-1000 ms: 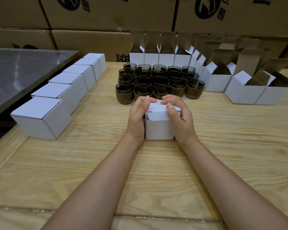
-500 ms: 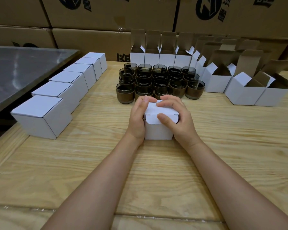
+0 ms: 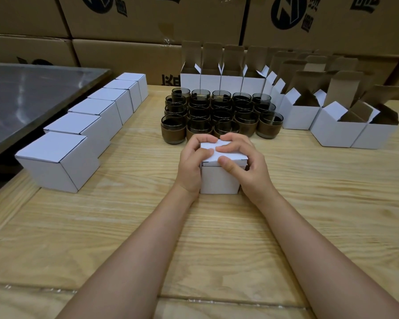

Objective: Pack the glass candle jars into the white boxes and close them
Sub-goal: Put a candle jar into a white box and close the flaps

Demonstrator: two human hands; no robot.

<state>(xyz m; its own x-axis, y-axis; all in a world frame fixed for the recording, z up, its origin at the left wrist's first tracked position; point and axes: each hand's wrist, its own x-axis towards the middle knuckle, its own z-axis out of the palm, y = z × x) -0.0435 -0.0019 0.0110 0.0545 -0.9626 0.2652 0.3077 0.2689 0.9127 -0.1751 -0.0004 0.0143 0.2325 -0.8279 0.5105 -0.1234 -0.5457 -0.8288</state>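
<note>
Small white box (image 3: 219, 178) sits on the table (image 3: 124, 226) at centre, just in front of the jar cluster, held between both hands. Left hand (image 3: 190, 168) wraps the box's left side, fingers curled over the top edge, thumb lying on the lid (image 3: 226, 154). Right hand (image 3: 247, 166) grips from the right, fingers curled down onto the lid, thumb pressing at the front lip where the tuck flap goes in. The lid looks nearly flat, with a thin seam showing at the front edge, so probably the last press of closing. Contents are hidden; presumably a jar is inside. Handling guess: thin corrugated card, light and stiff at the edges but easily dented on the panels, so hold by the side walls and press the lid near its front edge, not the middle. With glass inside it would be heavier and breakable, so don't drop or squeeze it. Glass candle jars (image 3: 219, 113) stand packed in rows behind the box, dark smoky glass, smooth and likely slippery; best taken round the body. Closed boxes (image 3: 62, 157) line up in a row on the left; open boxes (image 3: 339, 132) with flaps up stand at back and right. The table is pale wood planks, flat and matte. A dull steel sheet (image 3: 28, 93) lies far left, and brown cartons (image 3: 148, 17) are stacked as a wall behind.
</note>
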